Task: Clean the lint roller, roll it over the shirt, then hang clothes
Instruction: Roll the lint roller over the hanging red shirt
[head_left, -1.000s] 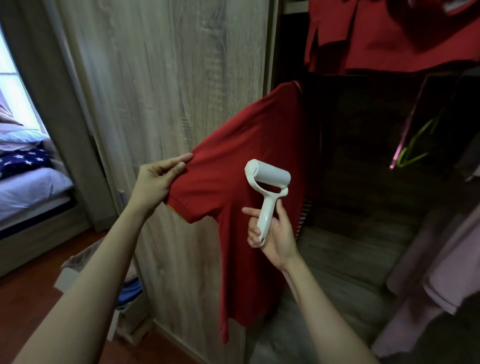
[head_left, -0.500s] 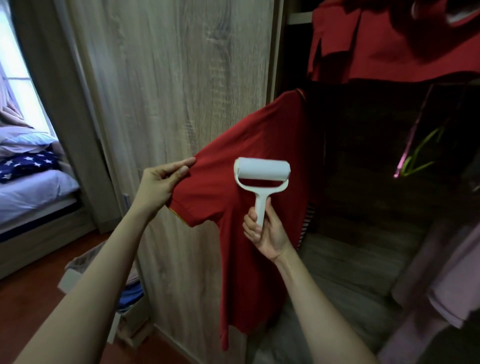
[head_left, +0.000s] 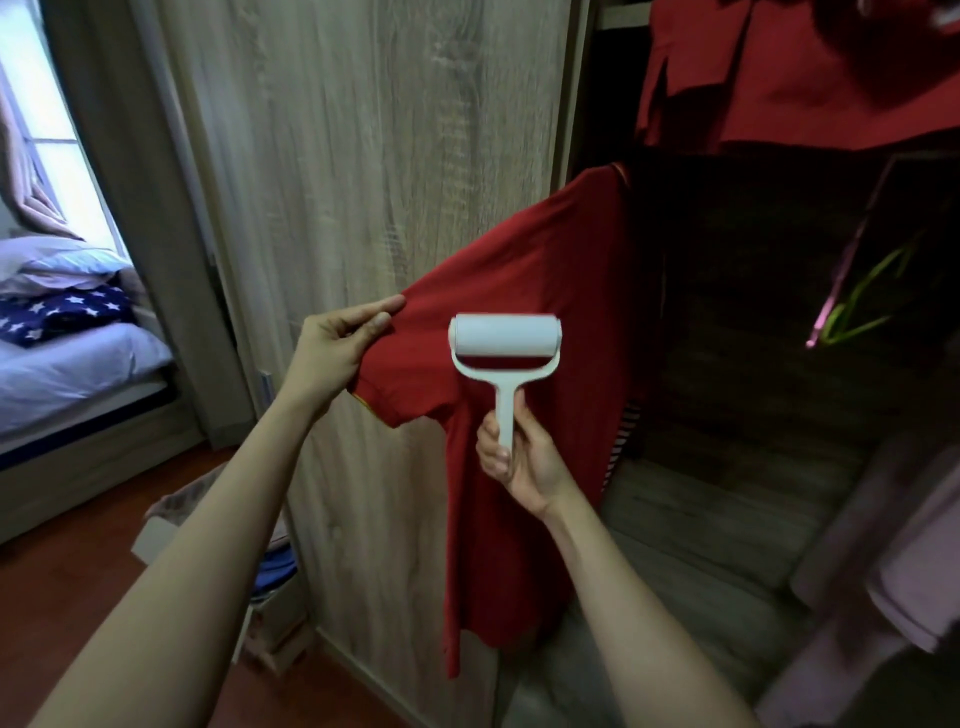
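Your right hand (head_left: 524, 460) had its fingers curled round the lower handle of the white lint roller (head_left: 505, 336). It held the roller upright, roll level, in front of the red shirt (head_left: 524, 530) near the armpit. You could not tell whether the roll touched the cloth. Your left hand (head_left: 332, 348) pinched the sleeve's end between thumb and fingers, holding it out to the left. The shirt hung at the edge of the wooden wardrobe door (head_left: 363, 156). Inside the dark wardrobe, more red clothes (head_left: 810, 88) hung above, with green and pink hangers (head_left: 852, 312) to the right and a pale pink garment (head_left: 914, 582) lower down. Far left stood a bed (head_left: 78, 374) bearing a star-patterned blue pillow (head_left: 62, 314).
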